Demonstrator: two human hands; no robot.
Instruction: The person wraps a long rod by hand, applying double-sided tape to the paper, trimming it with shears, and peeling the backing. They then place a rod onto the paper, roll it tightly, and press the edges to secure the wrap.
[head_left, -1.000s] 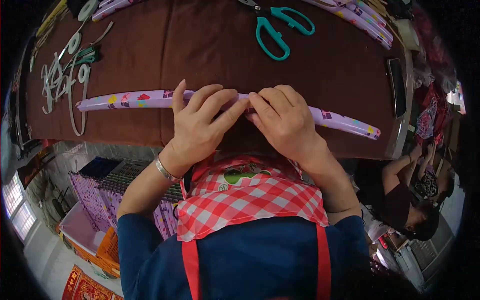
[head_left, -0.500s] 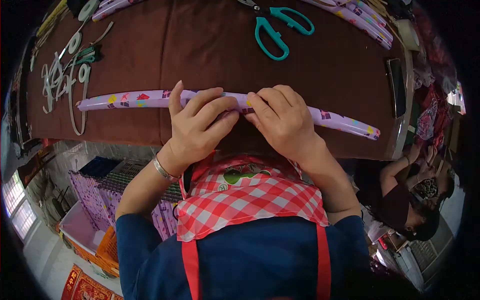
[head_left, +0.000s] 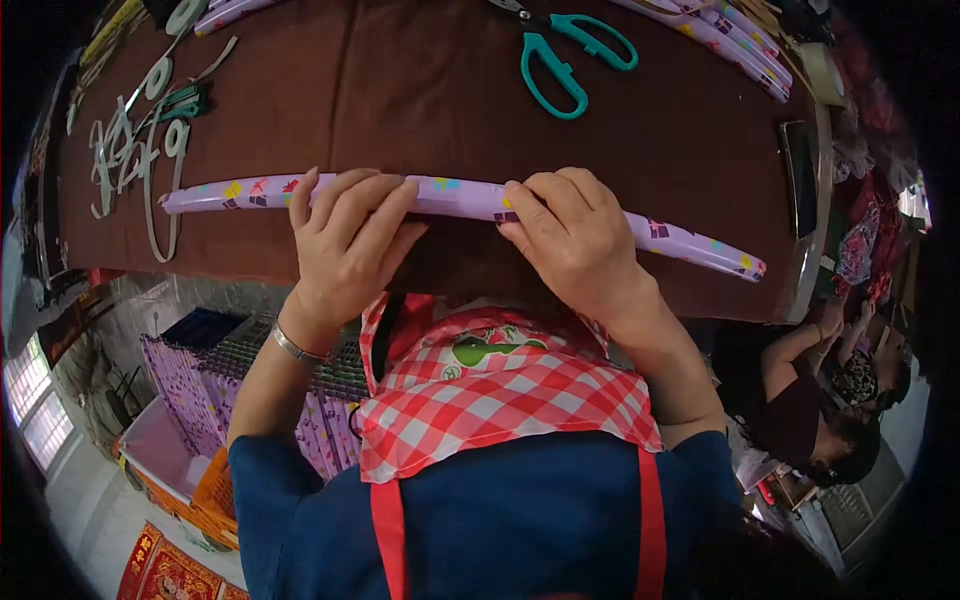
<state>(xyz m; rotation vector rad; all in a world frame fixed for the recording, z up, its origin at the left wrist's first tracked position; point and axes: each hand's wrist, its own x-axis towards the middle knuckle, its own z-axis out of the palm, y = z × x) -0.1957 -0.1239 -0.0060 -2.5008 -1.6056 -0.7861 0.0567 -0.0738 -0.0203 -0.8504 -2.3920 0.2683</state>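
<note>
A long, thin roll of purple patterned wrapping paper (head_left: pixel 463 198) lies across the brown-covered table in front of me. My left hand (head_left: pixel 350 225) is closed over it left of the middle, fingers on the far side and thumb on the near side. Right of the middle, my right hand (head_left: pixel 575 225) grips the same roll, with its thumb at the near edge. Between the two hands a stretch of the glossy paper shows, with what looks like a clear strip on it. Both ends of the roll stick out past my hands.
Teal-handled scissors (head_left: pixel 555 75) lie beyond the roll. White ribbon (head_left: pixel 125 150) is tangled at the left, and a phone (head_left: pixel 798 178) rests at the right edge. More purple rolls (head_left: pixel 735 55) lie at the far right. Another person (head_left: pixel 810 390) sits at the right.
My left hand has slid left along the roll, away from my right hand, uncovering its middle. My right hand stays in about the same place on the roll.
</note>
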